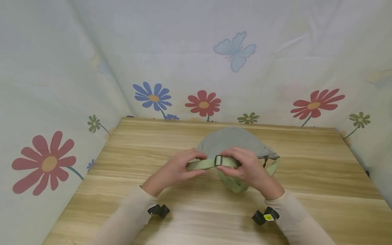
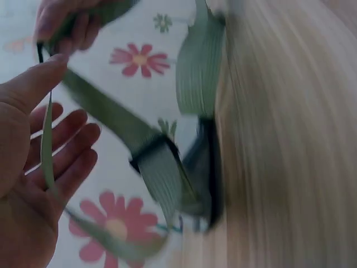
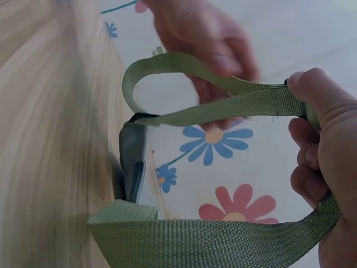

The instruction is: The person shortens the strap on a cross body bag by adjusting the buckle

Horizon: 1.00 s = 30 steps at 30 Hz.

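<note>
The grey bag (image 1: 231, 137) lies on the wood-grained bench (image 1: 147, 143) at twelve o'clock from both hands, its near edge hidden behind fingers and webbing. The right hand (image 1: 248, 166) sits at three o'clock of a black buckle (image 1: 216, 160), its grip closed: thumb and curled fingers pinch the green strap (image 1: 200, 165) at that buckle. At nine o'clock the left hand (image 1: 180, 166) has a slack grip, thumb and fingers parted on either side of the strap; it is blurred in the right wrist view, so whether any fingertip touches the webbing is hard to say. A loop of strap hangs at six o'clock below the right hand, which covers part of it, and another stretch meets the bag's corner at about four o'clock. In the left wrist view a second black fitting (image 2: 149, 148) shows lower on the strap, softened by blur, and the right hand is cut off at the top edge. Both wrist views give only a narrow part of the bag. The pale sleeves (image 1: 131, 211) and the bench's near side run out of the head view at six o'clock.
</note>
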Each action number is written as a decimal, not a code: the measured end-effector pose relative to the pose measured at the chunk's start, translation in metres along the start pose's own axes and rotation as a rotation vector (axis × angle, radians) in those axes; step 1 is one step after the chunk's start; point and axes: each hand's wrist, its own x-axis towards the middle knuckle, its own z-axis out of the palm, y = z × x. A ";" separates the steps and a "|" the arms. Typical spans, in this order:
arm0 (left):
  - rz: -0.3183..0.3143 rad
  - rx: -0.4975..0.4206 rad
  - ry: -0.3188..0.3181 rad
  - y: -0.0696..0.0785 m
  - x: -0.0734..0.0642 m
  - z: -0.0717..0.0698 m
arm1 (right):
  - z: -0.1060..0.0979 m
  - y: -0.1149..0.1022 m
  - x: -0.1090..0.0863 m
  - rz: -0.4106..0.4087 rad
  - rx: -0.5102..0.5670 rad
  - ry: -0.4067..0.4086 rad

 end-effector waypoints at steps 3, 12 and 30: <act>0.013 -0.010 0.028 0.011 0.012 0.009 | 0.004 -0.002 0.001 -0.005 0.006 0.000; -0.027 -0.059 0.069 0.012 0.011 0.007 | -0.011 -0.004 -0.005 0.036 -0.055 -0.068; 0.010 -0.215 0.161 0.011 0.008 0.010 | -0.015 -0.005 -0.007 0.042 -0.028 -0.056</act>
